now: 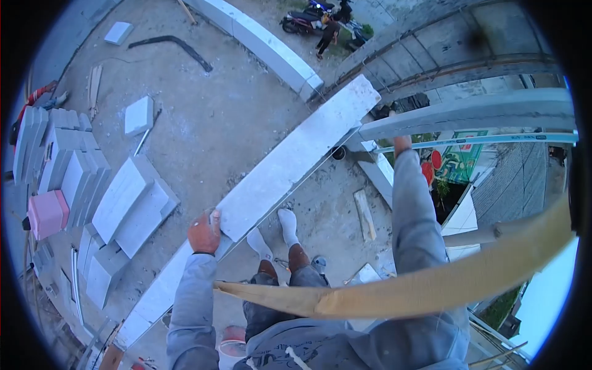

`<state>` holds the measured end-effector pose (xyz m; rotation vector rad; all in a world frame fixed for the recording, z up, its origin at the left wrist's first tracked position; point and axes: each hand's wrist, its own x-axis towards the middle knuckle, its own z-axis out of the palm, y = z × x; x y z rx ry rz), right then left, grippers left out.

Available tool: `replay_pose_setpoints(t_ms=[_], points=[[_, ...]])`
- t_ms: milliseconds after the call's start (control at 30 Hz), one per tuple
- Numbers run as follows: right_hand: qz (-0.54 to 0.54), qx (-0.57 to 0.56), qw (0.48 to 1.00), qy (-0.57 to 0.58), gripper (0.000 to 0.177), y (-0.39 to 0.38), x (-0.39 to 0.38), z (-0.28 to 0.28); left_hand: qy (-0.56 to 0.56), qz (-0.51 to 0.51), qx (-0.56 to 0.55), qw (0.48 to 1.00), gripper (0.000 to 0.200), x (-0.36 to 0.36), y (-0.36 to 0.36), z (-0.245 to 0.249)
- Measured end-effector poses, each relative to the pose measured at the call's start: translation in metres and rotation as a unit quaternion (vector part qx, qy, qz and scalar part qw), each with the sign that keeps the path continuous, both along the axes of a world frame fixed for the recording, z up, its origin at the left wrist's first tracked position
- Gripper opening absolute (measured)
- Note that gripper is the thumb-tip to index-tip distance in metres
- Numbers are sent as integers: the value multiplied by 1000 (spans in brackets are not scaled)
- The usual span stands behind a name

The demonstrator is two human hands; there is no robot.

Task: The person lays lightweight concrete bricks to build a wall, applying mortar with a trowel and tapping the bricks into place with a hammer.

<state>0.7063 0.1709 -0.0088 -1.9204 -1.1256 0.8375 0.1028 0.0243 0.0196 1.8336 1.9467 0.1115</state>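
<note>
A long white block (296, 157) lies slantwise on top of a low block wall, its far end at the upper middle. My left hand (205, 232) is closed on the near end of this block, with the thumb on its top edge. Below that hand the wall's top course (157, 296) continues toward the lower left. My right hand (401, 142) reaches forward near a grey beam and a pale blue strip (481, 142); its fingers are mostly hidden, and what it touches cannot be made out.
Stacked blocks (77, 166) and a pink container (48, 214) are at the left. A wooden pole (394, 293) crosses in front of my body. A bucket (232, 345) stands near my legs. A person (328, 37) is beside motorbikes below; another person's red sleeve (38, 94) shows far left.
</note>
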Motion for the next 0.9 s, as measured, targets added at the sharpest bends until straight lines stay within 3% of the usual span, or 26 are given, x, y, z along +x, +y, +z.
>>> replay_pose_setpoints(t_ms=[33,67,133,233,333,367,467,500,733,800,900], points=[[-41,65,993,95,59,26,-3,-8,-14,4,31,999,39,1,1,-2],[-41,61,993,93,59,41,-5,-6,-17,4,28,999,39,3,1,-1],[-107,-101,972,182,62,68,-12,5,-17,10,22,1000,39,3,3,3],[-90,-65,965,236,62,74,-32,1,-26,16,11,999,41,6,5,9],[-38,-31,962,267,59,87,-15,-38,-39,20,20,999,42,6,7,9],[-47,-20,993,104,57,89,-12,-45,-44,19,30,998,43,7,6,8],[-50,14,995,82,53,86,-13,-45,7,3,-16,1000,44,4,4,3],[-48,-15,996,-72,51,82,-30,-13,7,-8,-10,1000,44,4,5,2],[-95,-40,995,5,55,75,-41,-3,-5,15,19,1000,46,5,3,3],[-61,-20,994,-88,55,68,-50,17,20,27,-35,999,46,9,6,8],[-65,-65,993,-80,54,76,-52,15,13,22,-30,999,47,6,5,6]])
